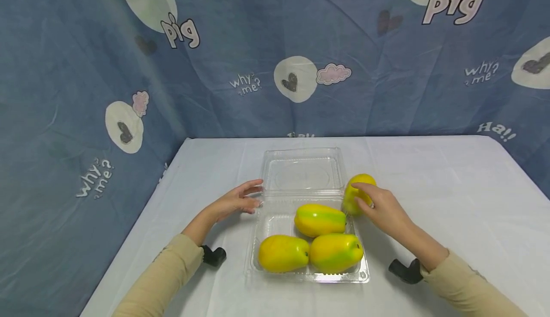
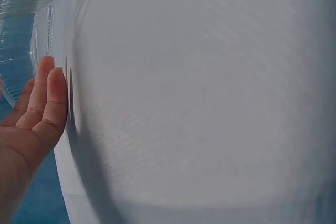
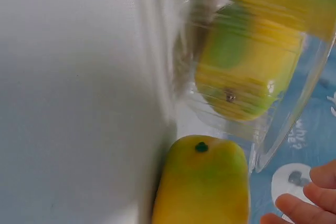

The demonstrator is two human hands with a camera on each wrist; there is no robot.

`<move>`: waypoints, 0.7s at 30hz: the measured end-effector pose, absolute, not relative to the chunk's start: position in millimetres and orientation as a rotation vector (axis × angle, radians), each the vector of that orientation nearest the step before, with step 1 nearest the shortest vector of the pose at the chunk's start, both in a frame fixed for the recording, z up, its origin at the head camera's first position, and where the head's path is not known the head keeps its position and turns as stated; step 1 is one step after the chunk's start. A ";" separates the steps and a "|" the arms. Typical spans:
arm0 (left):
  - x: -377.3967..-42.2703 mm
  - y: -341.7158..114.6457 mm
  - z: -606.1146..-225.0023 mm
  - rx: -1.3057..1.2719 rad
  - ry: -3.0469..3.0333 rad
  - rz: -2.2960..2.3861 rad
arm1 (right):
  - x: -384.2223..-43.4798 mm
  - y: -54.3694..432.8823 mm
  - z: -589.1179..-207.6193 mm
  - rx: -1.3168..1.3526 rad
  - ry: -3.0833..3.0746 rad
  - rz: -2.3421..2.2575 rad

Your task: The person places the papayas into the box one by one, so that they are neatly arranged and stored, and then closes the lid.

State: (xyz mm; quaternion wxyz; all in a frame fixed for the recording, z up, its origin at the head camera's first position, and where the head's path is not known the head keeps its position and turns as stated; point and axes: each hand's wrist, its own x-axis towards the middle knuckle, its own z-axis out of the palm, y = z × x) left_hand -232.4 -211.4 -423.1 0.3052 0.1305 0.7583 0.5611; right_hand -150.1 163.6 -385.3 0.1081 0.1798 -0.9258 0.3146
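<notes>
A clear plastic clamshell box (image 1: pixel 301 197) lies on the table with its lid (image 1: pixel 302 171) folded back. In its base are three yellow-green mangoes: one at the back (image 1: pixel 320 220), one at front left (image 1: pixel 283 254) and one at front right (image 1: pixel 336 253). A fourth mango (image 1: pixel 360 195) lies on the table just right of the box; its stem end faces the right wrist camera (image 3: pixel 207 182). Over that mango hovers my right hand (image 1: pixel 386 209), fingers (image 3: pixel 302 208) spread and apparently apart from it. My left hand (image 1: pixel 234 201), fingers loosely extended, is at the box's left edge near the hinge; contact is unclear.
A white cloth covers the table (image 1: pixel 451 188). Behind and to the left hangs a blue printed curtain (image 1: pixel 240 45). Dark wrist-camera mounts show beneath the left sleeve (image 1: pixel 159 274) and the right sleeve (image 1: pixel 468 283).
</notes>
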 end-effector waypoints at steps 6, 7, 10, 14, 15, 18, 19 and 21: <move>-231.9 -210.3 -422.4 0.348 2.010 1.483 | -154.5 166.8 -389.5 0.511 -2.740 0.936; -231.9 -210.2 -422.2 0.349 2.012 1.482 | -155.1 167.4 -389.7 0.510 -2.744 0.932; -232.1 -210.1 -421.8 0.352 2.013 1.478 | -157.2 169.8 -391.1 0.511 -2.746 0.928; -232.5 -210.1 -422.1 0.350 2.015 1.473 | -160.6 173.5 -394.1 0.518 -2.750 0.946; -232.7 -210.2 -422.2 0.349 2.015 1.474 | -161.6 174.5 -394.6 0.517 -2.755 0.953; -232.8 -210.3 -422.3 0.350 2.014 1.473 | -164.2 178.3 -394.0 0.509 -2.786 0.970; -232.7 -210.3 -422.0 0.349 2.014 1.472 | -165.0 179.6 -392.9 0.503 -2.801 0.976; -232.4 -210.3 -421.4 0.343 2.014 1.473 | -167.1 182.3 -391.0 0.487 -2.829 1.002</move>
